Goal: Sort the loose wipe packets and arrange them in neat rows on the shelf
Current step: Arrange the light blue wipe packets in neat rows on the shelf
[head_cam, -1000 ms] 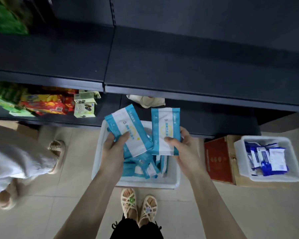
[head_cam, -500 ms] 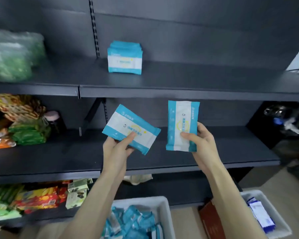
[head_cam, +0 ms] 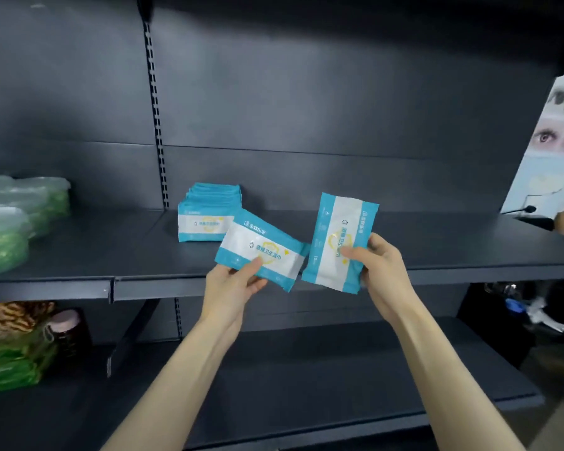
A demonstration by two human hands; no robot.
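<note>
Two wipe packets are held at the centre of the frame, just in front of the middle shelf [head_cam: 453, 245]. The tilted packet [head_cam: 269, 253] is pinched near its lower edge by the left grip [head_cam: 232, 286]. The upright packet [head_cam: 334, 236] is clasped by the right grip [head_cam: 383, 271], thumb across its face. Both are kept face-out, probably so the print can be matched to the row of packets [head_cam: 207, 216] standing just behind, left of centre.

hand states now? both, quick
Left hand: closed, pinching a wipe packet that lies sideways.
Right hand: closed, gripping a second wipe packet held upright.
</note>
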